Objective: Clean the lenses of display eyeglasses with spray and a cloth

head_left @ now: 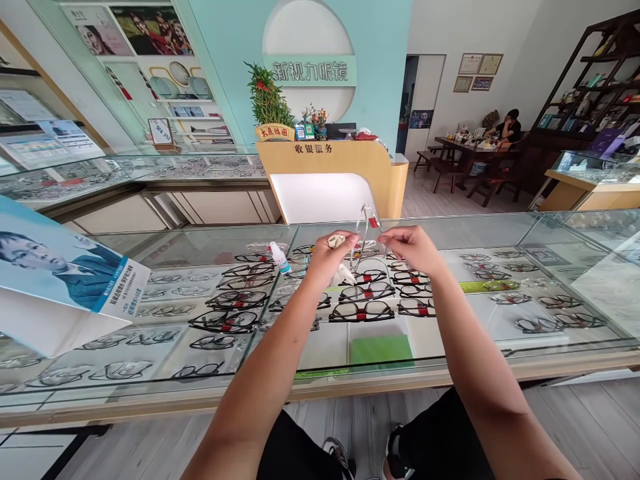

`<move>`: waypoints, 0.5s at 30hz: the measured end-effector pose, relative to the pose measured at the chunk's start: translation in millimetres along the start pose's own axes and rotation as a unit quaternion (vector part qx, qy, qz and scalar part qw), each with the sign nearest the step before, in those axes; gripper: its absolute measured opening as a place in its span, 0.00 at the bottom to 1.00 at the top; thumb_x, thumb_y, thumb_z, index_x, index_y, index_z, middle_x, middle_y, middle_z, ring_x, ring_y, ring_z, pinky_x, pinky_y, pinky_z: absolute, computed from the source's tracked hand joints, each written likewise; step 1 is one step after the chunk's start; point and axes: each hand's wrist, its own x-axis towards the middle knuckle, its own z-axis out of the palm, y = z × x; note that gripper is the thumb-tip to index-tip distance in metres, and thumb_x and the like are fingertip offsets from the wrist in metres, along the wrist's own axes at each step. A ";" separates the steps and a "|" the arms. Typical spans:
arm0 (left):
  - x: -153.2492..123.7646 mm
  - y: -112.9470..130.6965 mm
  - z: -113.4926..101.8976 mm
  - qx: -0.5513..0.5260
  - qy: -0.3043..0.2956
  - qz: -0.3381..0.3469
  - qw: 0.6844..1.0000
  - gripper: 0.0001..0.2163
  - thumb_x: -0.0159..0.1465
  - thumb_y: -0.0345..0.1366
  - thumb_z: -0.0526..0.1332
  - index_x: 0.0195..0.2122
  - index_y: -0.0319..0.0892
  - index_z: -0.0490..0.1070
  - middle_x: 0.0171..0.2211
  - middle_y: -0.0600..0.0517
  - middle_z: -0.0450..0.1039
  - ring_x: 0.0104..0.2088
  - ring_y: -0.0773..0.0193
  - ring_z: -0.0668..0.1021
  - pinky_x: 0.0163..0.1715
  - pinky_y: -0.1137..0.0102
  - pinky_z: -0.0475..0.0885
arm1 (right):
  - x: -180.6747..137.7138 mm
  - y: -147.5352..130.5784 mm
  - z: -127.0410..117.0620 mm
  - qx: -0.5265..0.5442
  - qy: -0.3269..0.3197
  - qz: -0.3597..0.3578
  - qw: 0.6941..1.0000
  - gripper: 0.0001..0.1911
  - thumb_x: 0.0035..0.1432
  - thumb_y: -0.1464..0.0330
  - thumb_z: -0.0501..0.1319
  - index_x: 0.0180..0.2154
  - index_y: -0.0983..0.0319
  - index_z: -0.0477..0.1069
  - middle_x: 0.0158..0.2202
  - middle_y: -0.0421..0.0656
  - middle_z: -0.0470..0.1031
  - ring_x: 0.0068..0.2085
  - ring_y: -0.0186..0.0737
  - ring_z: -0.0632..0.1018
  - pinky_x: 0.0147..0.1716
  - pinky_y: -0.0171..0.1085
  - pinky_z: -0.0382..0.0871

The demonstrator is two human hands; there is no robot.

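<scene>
A pair of clear-framed eyeglasses (364,230) with a red label is held up between my hands, above the glass counter. My left hand (327,259) is closed, pinching one side of the eyeglasses and bunching a whitish cloth (343,275) in its fingers. On the other side, my right hand (413,247) pinches the glasses near the end of an arm. To the left of my left hand a small white spray bottle (280,259) with a blue label stands on the counter top. Rows of dark-framed glasses (363,311) lie below my hands, inside the case.
The glass display counter (480,360) runs across in front of me. A folded advertising board (65,273) stands on its left part. Beyond are a cashier desk (325,160) with a plant, more display cases, and a person (507,127) seated at a wooden table.
</scene>
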 end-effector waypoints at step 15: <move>-2.7 -15.6 9.3 0.058 0.016 0.057 0.997 0.19 0.62 0.56 0.76 0.39 0.43 0.85 0.31 0.52 0.80 0.34 0.61 0.76 0.38 0.66 0.70 | 1.7 13.7 24.2 -0.222 0.301 -0.084 0.924 0.29 0.69 0.50 0.68 0.62 0.56 0.64 0.63 0.56 0.83 0.50 0.54 0.87 0.46 0.51 0.80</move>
